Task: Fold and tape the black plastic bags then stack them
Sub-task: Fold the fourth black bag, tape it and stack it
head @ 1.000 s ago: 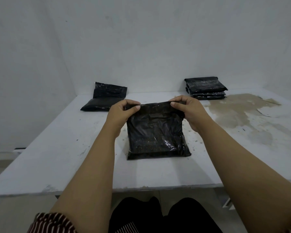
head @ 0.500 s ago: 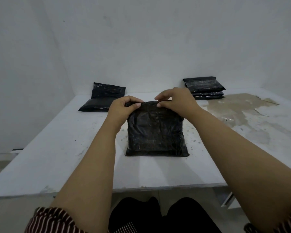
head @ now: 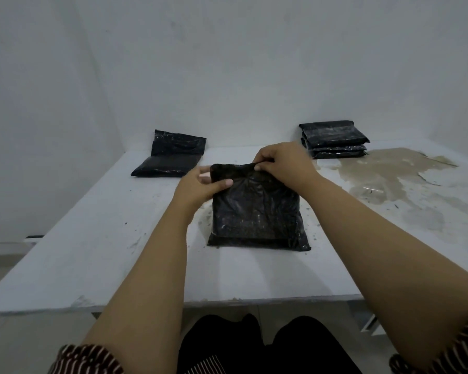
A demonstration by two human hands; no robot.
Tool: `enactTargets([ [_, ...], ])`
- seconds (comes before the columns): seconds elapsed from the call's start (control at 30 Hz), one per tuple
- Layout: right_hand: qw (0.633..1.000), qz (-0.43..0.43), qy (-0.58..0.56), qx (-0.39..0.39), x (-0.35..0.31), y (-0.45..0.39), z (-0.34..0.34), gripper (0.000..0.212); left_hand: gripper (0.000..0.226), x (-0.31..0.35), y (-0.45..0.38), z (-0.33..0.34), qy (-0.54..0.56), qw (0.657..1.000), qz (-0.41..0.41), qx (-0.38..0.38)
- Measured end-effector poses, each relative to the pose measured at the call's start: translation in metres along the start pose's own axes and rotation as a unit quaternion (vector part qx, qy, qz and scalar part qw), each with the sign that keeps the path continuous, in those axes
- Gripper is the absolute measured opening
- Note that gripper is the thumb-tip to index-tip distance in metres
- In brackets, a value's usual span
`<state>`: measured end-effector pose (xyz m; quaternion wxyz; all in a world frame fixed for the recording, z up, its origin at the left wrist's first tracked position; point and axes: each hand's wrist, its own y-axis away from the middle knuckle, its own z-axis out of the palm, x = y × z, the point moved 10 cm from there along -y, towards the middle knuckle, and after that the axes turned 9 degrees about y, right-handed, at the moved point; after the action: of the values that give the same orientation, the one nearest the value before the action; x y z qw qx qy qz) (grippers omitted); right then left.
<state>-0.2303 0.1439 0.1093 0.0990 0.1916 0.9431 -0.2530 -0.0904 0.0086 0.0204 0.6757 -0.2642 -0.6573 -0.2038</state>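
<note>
Near the far left corner of the table (head: 79,238) lies one unfolded black bag (head: 170,157), its open end propped against the wall, apparently waiting its turn. Toward the middle, nearer the front edge, sits the bag in hand (head: 256,209), filled and lying flat. The left hand (head: 200,186) grips its far left corner, thumb laid over the top face and fingers curled round the side. The right hand (head: 284,160) pinches the far edge of that same bag between thumb and bent fingers, seemingly pressing the folded flap down. At the far right, close to the back edge, stands a stack of folded bags (head: 334,140), three or so as far as the layers can be counted, beside a brownish stain (head: 389,176) on the surface. No tape roll shows anywhere, and whether tape is already on the flap is unclear. By my reading the task is past halfway: several bags done, this one being closed and not yet stacked, one left
</note>
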Motion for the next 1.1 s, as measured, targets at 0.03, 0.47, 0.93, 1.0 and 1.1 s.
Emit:
enactTargets([
  [0.03, 1.0, 0.001, 0.001, 0.001, 0.001, -0.002, 0.002, 0.012, 0.061, -0.016, 0.004, 0.004, 0.017, 0.998, -0.052, -0.014],
  [0.47, 0.999, 0.009, 0.004, -0.034, 0.011, 0.005, 0.052, 0.009, 0.024, -0.067, 0.001, 0.007, 0.053, 0.991, -0.121, 0.039],
  [0.93, 0.999, 0.026, -0.001, -0.042, 0.029, 0.035, 0.086, 0.009, 0.022, -0.069, -0.024, -0.008, -0.033, 0.997, -0.063, 0.037],
  [1.0, 0.999, 0.027, -0.004, -0.042, 0.029, 0.041, 0.089, 0.01, 0.043, -0.067, -0.026, -0.006, -0.043, 0.998, -0.046, 0.026],
  [1.1, 0.998, 0.02, 0.008, -0.051, 0.026, 0.044, 0.091, 0.024, 0.049, -0.061, -0.026, -0.007, -0.101, 0.994, -0.02, 0.033],
])
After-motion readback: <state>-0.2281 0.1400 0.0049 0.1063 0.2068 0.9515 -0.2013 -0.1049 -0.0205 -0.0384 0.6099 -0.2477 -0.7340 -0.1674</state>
